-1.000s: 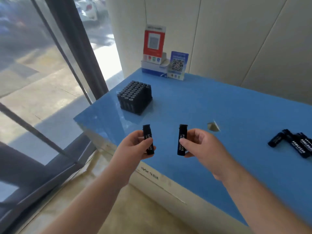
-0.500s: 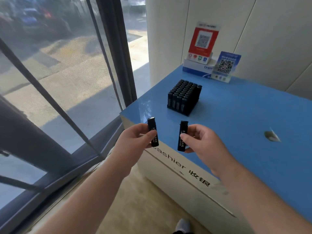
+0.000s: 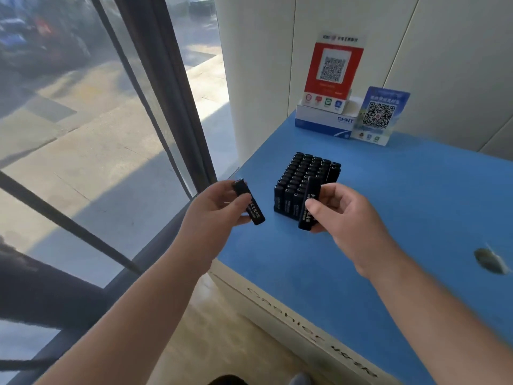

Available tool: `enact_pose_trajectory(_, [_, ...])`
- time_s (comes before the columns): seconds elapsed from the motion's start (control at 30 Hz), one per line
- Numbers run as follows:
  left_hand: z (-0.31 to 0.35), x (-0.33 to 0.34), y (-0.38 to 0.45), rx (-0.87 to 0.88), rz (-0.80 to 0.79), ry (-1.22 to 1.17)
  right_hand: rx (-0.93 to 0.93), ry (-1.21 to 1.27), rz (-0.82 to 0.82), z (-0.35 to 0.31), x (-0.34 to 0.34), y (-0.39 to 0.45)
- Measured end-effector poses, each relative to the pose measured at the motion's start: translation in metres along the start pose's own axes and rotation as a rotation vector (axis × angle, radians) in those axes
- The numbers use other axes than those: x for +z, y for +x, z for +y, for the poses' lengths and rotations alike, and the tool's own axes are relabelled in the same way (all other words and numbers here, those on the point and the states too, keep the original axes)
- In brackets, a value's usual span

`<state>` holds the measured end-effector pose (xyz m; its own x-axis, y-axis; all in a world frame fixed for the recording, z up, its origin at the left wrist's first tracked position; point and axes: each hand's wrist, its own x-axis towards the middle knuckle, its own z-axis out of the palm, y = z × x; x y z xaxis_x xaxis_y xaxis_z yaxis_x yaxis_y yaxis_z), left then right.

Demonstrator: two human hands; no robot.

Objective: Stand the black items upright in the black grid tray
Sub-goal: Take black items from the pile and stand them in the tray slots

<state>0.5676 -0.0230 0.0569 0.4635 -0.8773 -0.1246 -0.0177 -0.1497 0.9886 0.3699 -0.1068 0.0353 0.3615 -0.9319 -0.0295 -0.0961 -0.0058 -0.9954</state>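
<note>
The black grid tray [image 3: 288,208] stands on the blue counter [image 3: 402,207], packed with several upright black items [image 3: 305,170]. My left hand [image 3: 213,208] grips one slim black item [image 3: 249,202] with white lettering, tilted, just left of the tray and over the counter's corner. My right hand [image 3: 344,215] pinches a second black item [image 3: 310,204] almost upright, right in front of the tray's near right side. That item overlaps the tray's front row in view. Both items are in the air.
A white box [image 3: 322,123] with a red QR sign [image 3: 333,70] and a blue QR card [image 3: 377,115] stands at the counter's back, against the wall. A small dark mark [image 3: 490,261] lies at the right. A glass window with a dark frame [image 3: 166,87] runs along the left.
Both hands have moved forward with their items and now hang close to the tray. The view has swung left, so the loose black items at the right are out of sight.
</note>
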Motion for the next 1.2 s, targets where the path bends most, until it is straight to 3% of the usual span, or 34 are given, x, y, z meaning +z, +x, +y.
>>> enact_pose_trajectory(0.27, [0.028, 0.017, 0.089, 0.084, -0.096, 0.038, 0.045, 0.052, 0.193, 0.011, -0.01, 0.045])
enact_pose_trajectory(0.47, [0.037, 0.056, 0.151, 0.123, -0.402, 0.139, 0.085, 0.046, 0.409, 0.015, -0.015, 0.063])
enact_pose_trajectory(0.7, [0.036, 0.109, 0.193, 0.321, -0.684, 0.358, 0.103, 0.03, 0.631, 0.016, -0.021, 0.067])
enact_pose_trajectory(0.87, [0.028, 0.132, 0.201, 0.599, -0.795, 0.644, 0.148, 0.038, 0.72, 0.024, -0.024, 0.059])
enact_pose_trajectory(1.2, [0.009, 0.142, 0.203, 0.806, -0.855, 0.943, 0.153, 0.063, 0.721, 0.041, -0.029, 0.058])
